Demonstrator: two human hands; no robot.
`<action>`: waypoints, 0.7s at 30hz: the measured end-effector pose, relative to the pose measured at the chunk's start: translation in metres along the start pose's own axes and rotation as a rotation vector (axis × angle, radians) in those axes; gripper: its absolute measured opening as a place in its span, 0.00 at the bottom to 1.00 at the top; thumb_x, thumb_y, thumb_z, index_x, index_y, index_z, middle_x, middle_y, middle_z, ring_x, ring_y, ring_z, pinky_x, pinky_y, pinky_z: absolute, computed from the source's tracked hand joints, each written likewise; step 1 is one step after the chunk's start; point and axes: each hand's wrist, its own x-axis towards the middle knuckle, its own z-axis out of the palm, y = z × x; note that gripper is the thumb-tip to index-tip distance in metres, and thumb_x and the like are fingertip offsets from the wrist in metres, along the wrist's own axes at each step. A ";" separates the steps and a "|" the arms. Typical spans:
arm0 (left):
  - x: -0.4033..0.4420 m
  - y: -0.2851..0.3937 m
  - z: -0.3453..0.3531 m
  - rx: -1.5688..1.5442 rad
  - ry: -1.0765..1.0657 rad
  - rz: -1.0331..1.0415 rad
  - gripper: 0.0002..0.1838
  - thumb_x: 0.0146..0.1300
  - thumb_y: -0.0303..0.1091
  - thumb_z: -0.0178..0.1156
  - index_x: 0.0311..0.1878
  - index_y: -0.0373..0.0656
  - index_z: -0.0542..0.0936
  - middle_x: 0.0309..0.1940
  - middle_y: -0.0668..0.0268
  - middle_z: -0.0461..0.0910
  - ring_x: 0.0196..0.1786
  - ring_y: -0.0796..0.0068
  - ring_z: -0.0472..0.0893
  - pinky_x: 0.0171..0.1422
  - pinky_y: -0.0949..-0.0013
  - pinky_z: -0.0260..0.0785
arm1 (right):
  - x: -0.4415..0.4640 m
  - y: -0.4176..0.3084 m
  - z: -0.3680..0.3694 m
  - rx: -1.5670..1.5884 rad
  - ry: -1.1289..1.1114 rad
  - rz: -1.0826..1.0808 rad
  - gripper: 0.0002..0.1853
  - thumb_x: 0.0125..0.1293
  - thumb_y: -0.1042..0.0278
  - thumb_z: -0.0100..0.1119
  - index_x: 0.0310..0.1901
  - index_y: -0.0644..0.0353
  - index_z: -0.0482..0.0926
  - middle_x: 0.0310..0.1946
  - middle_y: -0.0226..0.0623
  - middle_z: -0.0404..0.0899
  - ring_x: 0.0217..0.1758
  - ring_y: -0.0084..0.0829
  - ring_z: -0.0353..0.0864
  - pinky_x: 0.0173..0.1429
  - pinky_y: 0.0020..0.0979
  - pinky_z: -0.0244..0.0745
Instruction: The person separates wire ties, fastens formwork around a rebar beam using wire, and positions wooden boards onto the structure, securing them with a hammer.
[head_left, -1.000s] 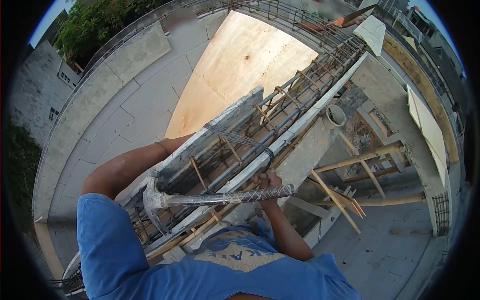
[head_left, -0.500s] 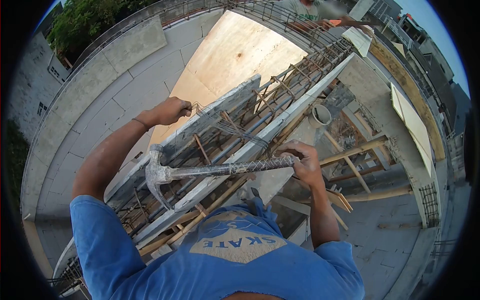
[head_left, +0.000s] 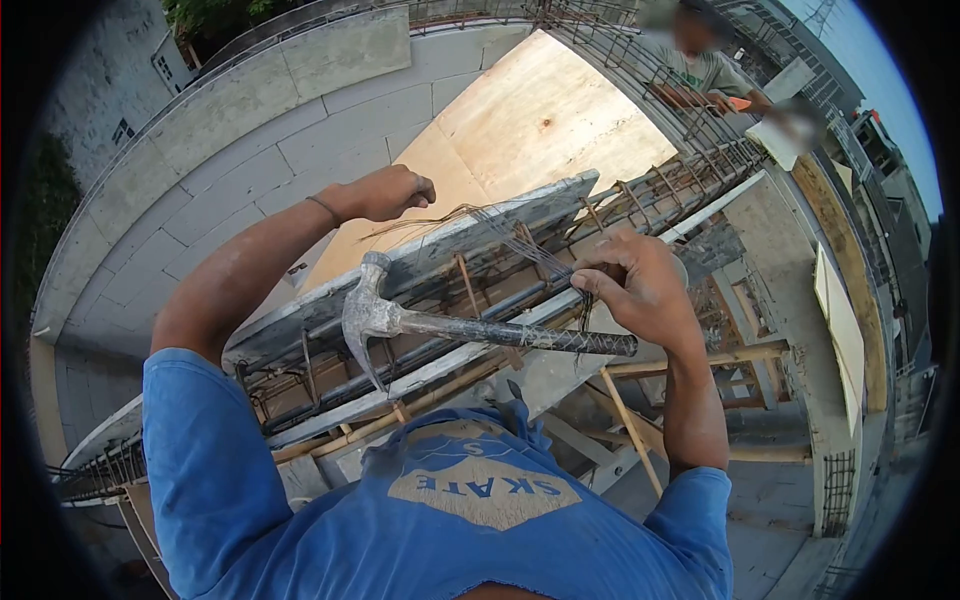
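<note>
A bundle of thin tie wire (head_left: 530,246) stretches across the narrow formwork, its loose ends fanning out to the left. My right hand (head_left: 640,285) pinches the bundle's right end between thumb and fingers. Just above the loose ends is my left hand (head_left: 395,193), closed; whatever its fingers hold, if anything, is hidden. A claw hammer (head_left: 480,328) with a worn metal head and dark wrapped handle lies across the formwork, its handle end just below my right hand. Between the formwork boards (head_left: 440,238) run steel reinforcing bars (head_left: 470,285).
A plywood sheet (head_left: 545,110) lies beyond the formwork. A curved block wall (head_left: 240,180) borders the left side. Another person (head_left: 700,75) works at the far bars, holding something orange. Bamboo poles (head_left: 632,430) and a lower floor show at right.
My left hand has come away from the wire's loose ends. My right hand has moved up and right, off the hammer handle's end. The view has shifted, bringing more of the other person in.
</note>
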 end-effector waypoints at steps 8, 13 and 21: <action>-0.069 0.028 -0.067 -0.003 0.260 -0.101 0.10 0.72 0.28 0.58 0.50 0.34 0.83 0.40 0.49 0.87 0.40 0.51 0.85 0.47 0.57 0.76 | 0.010 0.008 0.005 0.071 -0.056 0.134 0.09 0.60 0.78 0.69 0.26 0.66 0.78 0.23 0.37 0.73 0.24 0.24 0.69 0.30 0.31 0.63; -0.109 0.072 -0.101 -0.118 0.310 -0.326 0.09 0.73 0.27 0.56 0.49 0.34 0.83 0.40 0.56 0.88 0.35 0.63 0.83 0.47 0.62 0.76 | 0.005 0.011 -0.002 0.203 0.069 0.124 0.11 0.66 0.75 0.66 0.28 0.64 0.75 0.22 0.28 0.67 0.25 0.17 0.63 0.30 0.27 0.59; -0.167 0.087 -0.149 -0.421 0.698 -0.198 0.13 0.81 0.28 0.48 0.55 0.33 0.80 0.51 0.56 0.85 0.53 0.70 0.84 0.63 0.64 0.78 | 0.019 -0.060 -0.099 0.162 0.314 -0.082 0.12 0.79 0.63 0.54 0.38 0.60 0.74 0.26 0.24 0.67 0.24 0.16 0.62 0.30 0.21 0.61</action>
